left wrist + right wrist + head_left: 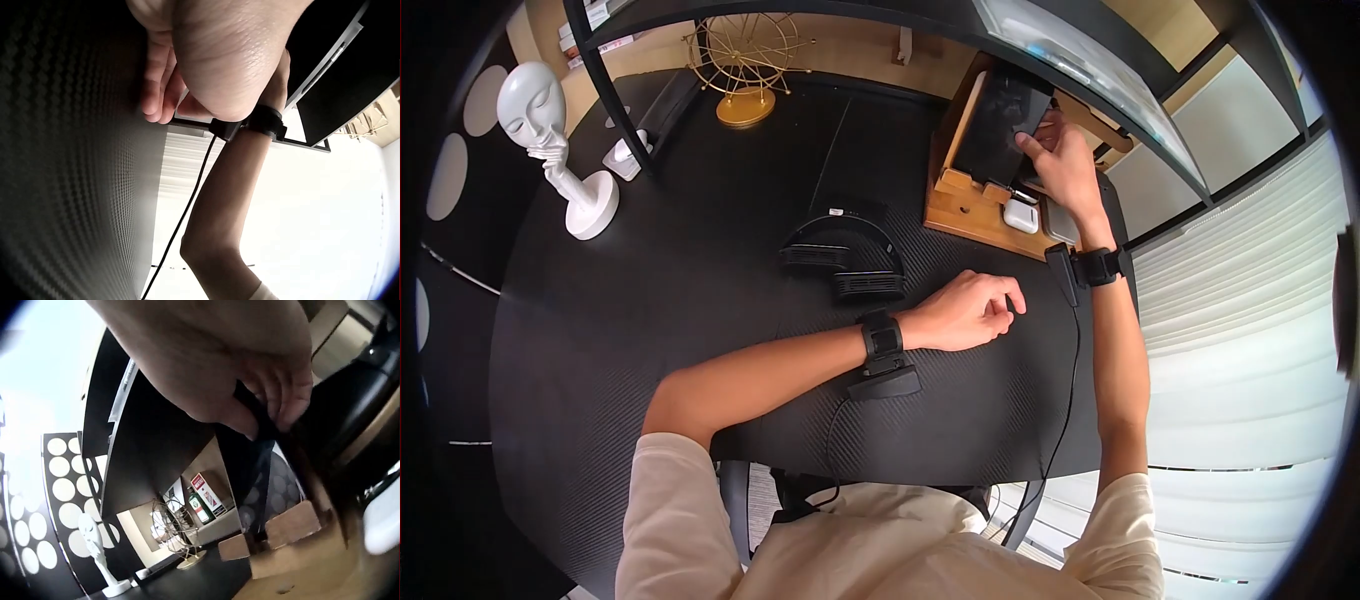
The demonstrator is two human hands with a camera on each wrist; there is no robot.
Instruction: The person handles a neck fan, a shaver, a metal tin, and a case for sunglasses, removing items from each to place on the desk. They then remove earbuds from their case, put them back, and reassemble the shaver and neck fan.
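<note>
At the back right, a dark, glossy flat device (1000,125) leans upright in a wooden stand (970,212). My right hand (1060,165) pinches its right edge, thumb on the front face and fingers behind. In the right wrist view, the right hand (231,369) grips the top of the dark device (250,481), whose lower edge sits behind the stand's wooden lips (292,525). My left hand (965,312) rests on the black table with loosely curled fingers and nothing in them; the left wrist view shows that hand (212,56) close over the tabletop.
A black neck-worn device (870,285) lies left of my left hand. On the stand's base sits a white earbud case (1021,215). A gold wheel ornament (745,105) and a white face sculpture (590,205) stand farther back left. A dark shelf (880,18) overhangs the table.
</note>
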